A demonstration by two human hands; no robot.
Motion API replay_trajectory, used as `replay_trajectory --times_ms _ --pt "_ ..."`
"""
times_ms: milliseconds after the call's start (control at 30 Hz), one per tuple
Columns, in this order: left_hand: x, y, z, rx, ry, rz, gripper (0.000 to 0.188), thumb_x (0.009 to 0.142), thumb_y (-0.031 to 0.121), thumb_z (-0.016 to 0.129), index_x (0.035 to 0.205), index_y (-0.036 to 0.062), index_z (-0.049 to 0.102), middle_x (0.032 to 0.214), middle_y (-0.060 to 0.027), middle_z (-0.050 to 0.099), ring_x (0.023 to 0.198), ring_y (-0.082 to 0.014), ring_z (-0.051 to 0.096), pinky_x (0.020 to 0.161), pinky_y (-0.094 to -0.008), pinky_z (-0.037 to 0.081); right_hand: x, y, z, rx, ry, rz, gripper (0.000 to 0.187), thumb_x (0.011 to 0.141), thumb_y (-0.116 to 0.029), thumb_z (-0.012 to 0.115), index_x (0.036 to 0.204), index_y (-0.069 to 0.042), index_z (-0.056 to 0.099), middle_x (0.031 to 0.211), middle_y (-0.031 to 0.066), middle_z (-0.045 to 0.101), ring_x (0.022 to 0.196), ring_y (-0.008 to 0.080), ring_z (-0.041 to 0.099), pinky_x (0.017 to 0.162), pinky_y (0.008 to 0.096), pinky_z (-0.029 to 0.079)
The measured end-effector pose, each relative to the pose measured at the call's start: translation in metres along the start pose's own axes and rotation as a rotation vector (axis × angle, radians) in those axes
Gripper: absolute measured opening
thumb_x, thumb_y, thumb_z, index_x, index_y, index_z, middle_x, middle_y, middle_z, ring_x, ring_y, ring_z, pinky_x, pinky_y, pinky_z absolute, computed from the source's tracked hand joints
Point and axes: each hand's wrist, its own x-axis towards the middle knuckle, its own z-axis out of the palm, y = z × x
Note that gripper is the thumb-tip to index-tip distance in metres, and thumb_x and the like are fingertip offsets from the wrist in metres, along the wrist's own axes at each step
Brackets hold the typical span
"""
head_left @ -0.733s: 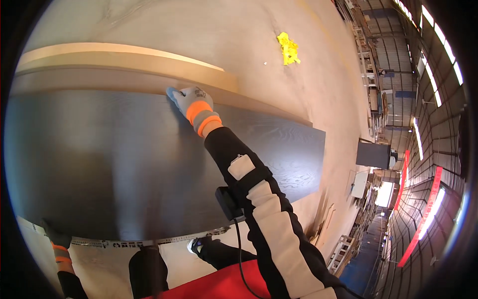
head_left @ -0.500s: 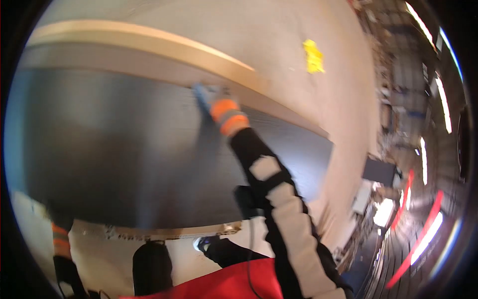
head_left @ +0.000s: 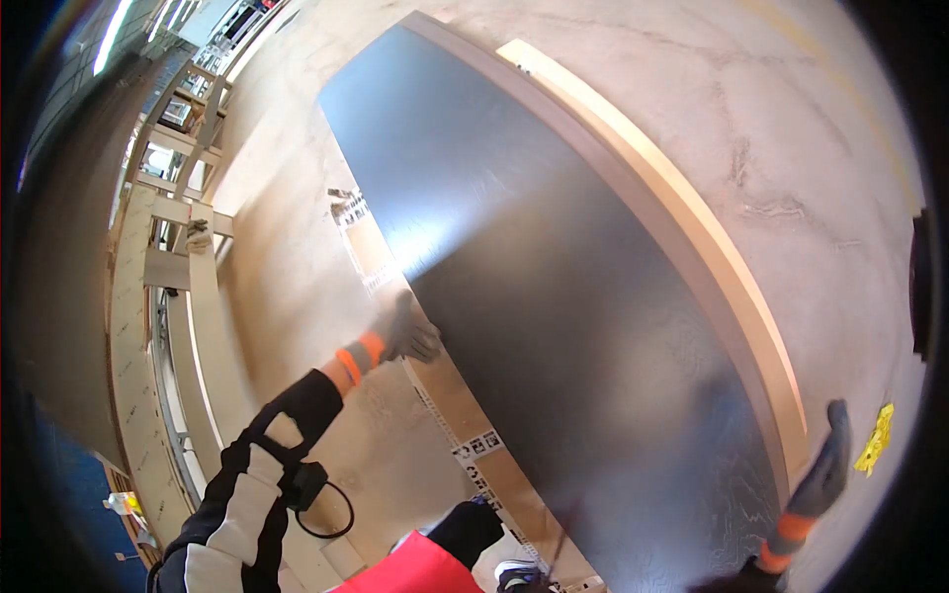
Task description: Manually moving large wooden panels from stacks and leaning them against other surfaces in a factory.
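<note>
A large dark grey panel (head_left: 554,257) with a smooth, faintly grained top lies before me, running from far left to near right. My left hand (head_left: 411,332), in a dark glove with an orange-banded cuff, rests at the panel's left long edge. Its fingers are stretched out against the edge, above the cardboard (head_left: 435,383) that shows beneath. At the lower right, my right hand (head_left: 826,463), gloved the same way, is beside the panel's right long edge, fingers extended and nothing visible in them. A pale wooden strip (head_left: 682,198) runs along that same edge.
Wooden frames or pallets (head_left: 203,267) stand along the left. A crumpled yellow piece (head_left: 875,440) lies on the concrete floor (head_left: 781,119) near my right hand. My shoe (head_left: 519,573) is close to the cardboard at the bottom. A small dark device (head_left: 304,486) with a cable hangs by my left arm.
The view has swung round, so the panel now runs diagonally. My right arm no longer reaches across the panel; that hand is beside its right edge. My left hand now shows fully at the left edge.
</note>
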Motion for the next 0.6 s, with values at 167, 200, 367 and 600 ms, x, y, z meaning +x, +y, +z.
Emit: replay_trajectory --times_ms 167,200,367,600 --pt "-0.046 0.031 -0.045 0.005 -0.066 -0.128 0.075 0.092 0.059 0.027 0.106 -0.0123 0.047 0.108 -0.0320 0.052 0.094 -0.0474 0.057 0.083 -0.0547 0.049 -0.120 -0.043 0.012 0.542 -0.379 0.772 0.033 0.092 -0.027 0.044 0.102 0.003 0.054 0.104 0.0116 0.060 0.102 0.0282 0.056 0.089 0.0393 0.044" --pt "-0.044 0.015 -0.036 0.027 -0.017 -0.190 0.074 0.088 0.058 0.043 0.112 -0.0113 0.044 0.110 -0.0300 0.053 0.094 -0.0435 0.058 0.080 -0.0544 0.050 -0.166 -0.043 0.024 0.736 -0.505 1.069 0.033 0.092 -0.029 0.045 0.098 0.001 0.055 0.101 0.0111 0.061 0.099 0.0292 0.056 0.087 0.0407 0.046" --pt "0.005 -0.060 0.041 -0.375 0.130 -0.165 0.086 0.076 0.046 0.070 0.134 -0.0025 0.029 0.119 -0.0214 0.049 0.104 -0.0400 0.053 0.087 -0.0495 0.047 -0.332 -0.023 0.069 1.676 -0.366 1.999 0.036 0.089 -0.039 0.050 0.076 -0.007 0.058 0.084 0.0083 0.063 0.088 0.0340 0.060 0.076 0.0478 0.052" --pt "0.040 -0.036 0.038 1.358 -0.106 0.601 0.081 0.065 0.034 0.076 0.130 0.0006 0.041 0.130 -0.0170 0.047 0.116 -0.0322 0.049 0.098 -0.0405 0.040 -0.371 -0.020 0.056 1.237 -0.514 2.279 0.048 0.086 -0.053 0.052 0.093 -0.005 0.058 0.101 0.0138 0.063 0.097 0.0315 0.060 0.083 0.0480 0.052"
